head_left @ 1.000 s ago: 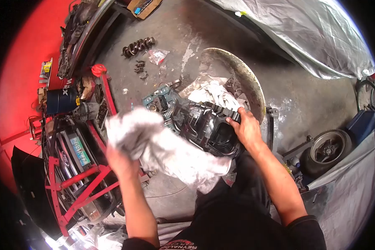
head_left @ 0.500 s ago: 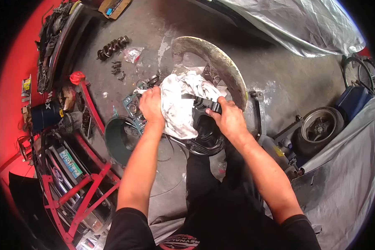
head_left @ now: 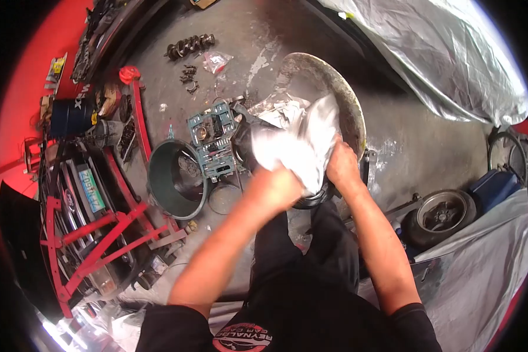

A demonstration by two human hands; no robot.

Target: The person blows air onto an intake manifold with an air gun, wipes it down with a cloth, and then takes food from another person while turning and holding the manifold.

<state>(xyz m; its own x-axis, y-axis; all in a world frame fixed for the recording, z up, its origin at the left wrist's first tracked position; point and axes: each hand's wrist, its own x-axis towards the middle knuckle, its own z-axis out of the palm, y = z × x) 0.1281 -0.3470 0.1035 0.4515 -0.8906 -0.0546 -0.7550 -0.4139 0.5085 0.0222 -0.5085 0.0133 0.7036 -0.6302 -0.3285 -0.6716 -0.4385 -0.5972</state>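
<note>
A white cloth, smeared by motion, drapes over a black ribbed car part, most of which is hidden. My left hand is closed on the near side of the cloth, its fingers blurred. On the right, my right hand curls around the covered part at the cloth's edge; its fingertips are hidden. Both hands are above my knees, in front of a large round worn basin with crumpled whitish material inside.
Left of the hands lie an open teal tool case and a dark green bucket. A crankshaft and a plastic bag lie on the floor. A red metal frame stands left, a wheel right.
My left hand has come toward me and right, pulling the cloth over the black part. The ribbed edge seen earlier is now covered. The view has shifted, showing more of the tool case.
</note>
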